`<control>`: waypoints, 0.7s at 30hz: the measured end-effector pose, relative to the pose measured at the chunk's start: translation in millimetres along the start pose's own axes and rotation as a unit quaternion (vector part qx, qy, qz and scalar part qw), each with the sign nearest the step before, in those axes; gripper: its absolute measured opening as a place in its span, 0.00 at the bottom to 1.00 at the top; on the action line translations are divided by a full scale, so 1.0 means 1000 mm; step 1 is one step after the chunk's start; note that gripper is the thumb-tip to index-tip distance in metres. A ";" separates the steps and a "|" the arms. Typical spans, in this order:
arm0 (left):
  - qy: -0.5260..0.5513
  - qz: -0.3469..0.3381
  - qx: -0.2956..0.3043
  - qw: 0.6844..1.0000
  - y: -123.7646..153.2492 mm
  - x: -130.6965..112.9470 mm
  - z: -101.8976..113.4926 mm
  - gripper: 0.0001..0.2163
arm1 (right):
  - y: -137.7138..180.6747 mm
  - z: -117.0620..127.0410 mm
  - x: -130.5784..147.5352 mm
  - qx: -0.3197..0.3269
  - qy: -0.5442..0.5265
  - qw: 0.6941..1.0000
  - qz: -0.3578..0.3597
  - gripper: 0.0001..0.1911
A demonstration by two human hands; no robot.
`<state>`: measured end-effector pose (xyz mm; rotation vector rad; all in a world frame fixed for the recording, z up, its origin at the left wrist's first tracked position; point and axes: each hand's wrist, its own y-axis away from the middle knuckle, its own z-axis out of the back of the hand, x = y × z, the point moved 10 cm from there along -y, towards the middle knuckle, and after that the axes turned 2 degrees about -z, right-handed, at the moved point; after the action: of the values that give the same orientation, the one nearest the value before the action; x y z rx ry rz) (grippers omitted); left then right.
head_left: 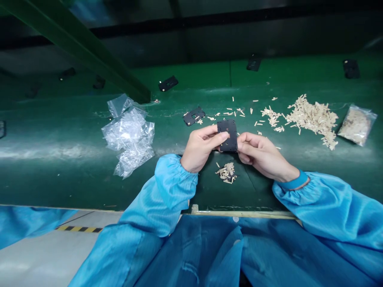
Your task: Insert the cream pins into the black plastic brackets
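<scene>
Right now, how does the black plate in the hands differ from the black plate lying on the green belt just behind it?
The held plate is gripped upright between the left hand and right hand; the belt plate lies flat and untouched. The held plate looks closed-faced; the belt plate shows a cutout. Both are small, dark and rectangular.

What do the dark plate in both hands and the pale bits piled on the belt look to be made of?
Dark plate: likely matte black moulded plastic, thin and rigid, with small cut-outs. Pale bits: small tan slivers with a dull finish; plastic or wood, too small to tell. Both hands pinch the plate.
</scene>
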<state>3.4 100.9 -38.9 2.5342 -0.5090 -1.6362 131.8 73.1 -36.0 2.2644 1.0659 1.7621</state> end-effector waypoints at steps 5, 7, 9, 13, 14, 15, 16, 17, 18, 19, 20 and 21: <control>0.062 0.024 -0.008 0.998 0.001 0.002 -0.002 0.11 | 0.001 0.000 0.005 -0.004 -0.017 1.000 0.013 0.18; 0.073 0.024 -0.006 0.997 0.000 0.003 -0.004 0.12 | 0.002 -0.003 0.008 0.005 -0.026 0.999 0.025 0.17; 0.068 0.020 0.000 0.998 0.000 0.005 -0.005 0.12 | 0.003 -0.008 0.008 0.028 -0.031 0.999 0.032 0.17; 0.066 0.025 0.014 0.997 0.004 0.013 -0.012 0.10 | 0.002 -0.014 0.002 0.047 -0.063 0.997 0.029 0.19; 0.070 0.024 0.015 0.997 0.005 0.013 -0.013 0.10 | 0.002 -0.013 0.002 0.044 -0.062 0.996 0.037 0.21; 0.069 0.024 0.011 0.997 0.005 0.014 -0.013 0.10 | 0.001 -0.012 0.003 0.037 -0.050 0.997 0.048 0.21; 0.072 0.025 0.006 0.997 0.006 0.014 -0.013 0.12 | 0.001 -0.009 0.005 0.027 -0.031 0.997 0.064 0.22; 0.080 0.030 -0.003 0.996 0.006 0.015 -0.012 0.13 | 0.000 -0.008 0.007 0.018 -0.010 0.997 0.079 0.21; 0.090 0.036 -0.012 0.995 0.006 0.015 -0.011 0.14 | 0.000 -0.006 0.009 0.008 0.008 0.996 0.089 0.21; 0.103 0.040 -0.022 0.994 0.006 0.015 -0.010 0.14 | 0.000 -0.004 0.010 0.002 0.021 0.995 0.094 0.20; 0.116 0.043 -0.034 0.992 0.005 0.014 -0.008 0.15 | -0.001 -0.003 0.010 -0.004 0.026 0.995 0.093 0.20; 0.127 0.042 -0.046 0.990 0.005 0.012 -0.006 0.15 | -0.002 -0.001 0.010 -0.010 0.024 0.996 0.088 0.20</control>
<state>12.4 91.8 -46.0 2.5622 -0.4949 -1.2537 131.2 79.6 -28.2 2.3806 0.8748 1.8917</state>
